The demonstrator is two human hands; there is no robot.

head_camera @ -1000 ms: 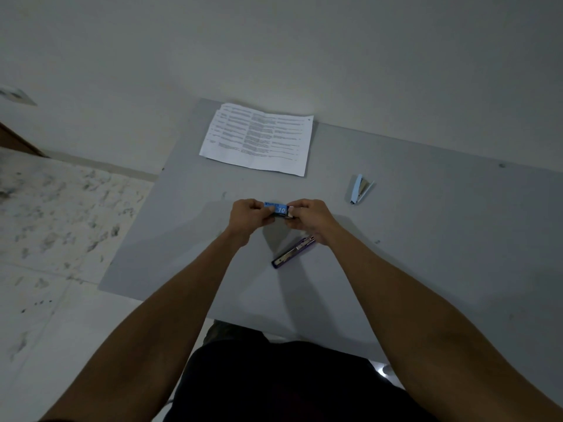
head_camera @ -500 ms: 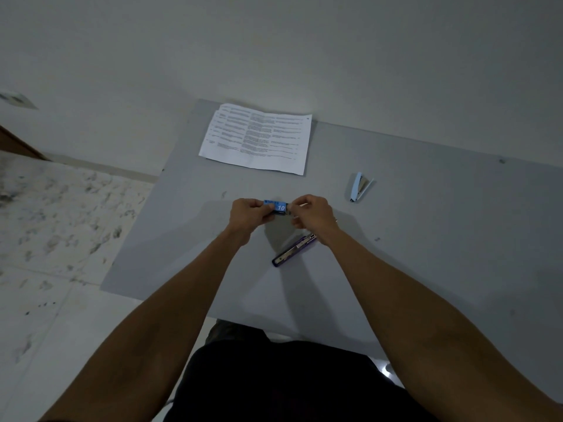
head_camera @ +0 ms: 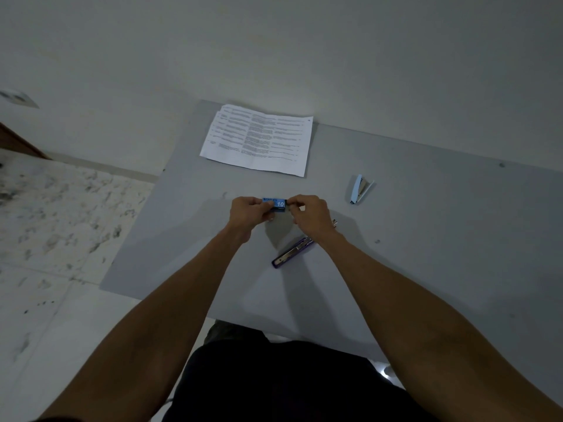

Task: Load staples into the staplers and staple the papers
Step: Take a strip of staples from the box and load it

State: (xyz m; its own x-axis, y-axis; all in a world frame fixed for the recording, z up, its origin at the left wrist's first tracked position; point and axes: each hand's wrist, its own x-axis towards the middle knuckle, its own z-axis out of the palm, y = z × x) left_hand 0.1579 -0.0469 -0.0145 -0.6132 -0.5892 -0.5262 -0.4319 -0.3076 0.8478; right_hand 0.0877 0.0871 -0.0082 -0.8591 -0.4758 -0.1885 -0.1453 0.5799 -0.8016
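My left hand (head_camera: 248, 212) grips the left end of a small blue staple box (head_camera: 275, 203) marked "10", held above the table. At the box's right end my right hand (head_camera: 310, 215) pinches with its fingertips; what they hold there is too small to tell. A purple stapler (head_camera: 292, 251) lies opened flat on the grey table (head_camera: 426, 239), just below and partly under my right wrist. A light blue stapler (head_camera: 359, 189) lies on its side to the right. Printed papers (head_camera: 259, 141) lie at the table's far edge.
The table's left edge (head_camera: 146, 214) runs diagonally beside a speckled tiled floor (head_camera: 54, 214). A plain wall (head_camera: 304, 56) rises right behind the papers. My dark clothing (head_camera: 274, 382) is at the table's near edge.
My right hand has shifted slightly right along the box's end, exposing more of the "10" face. The left hand and both staplers stay put.
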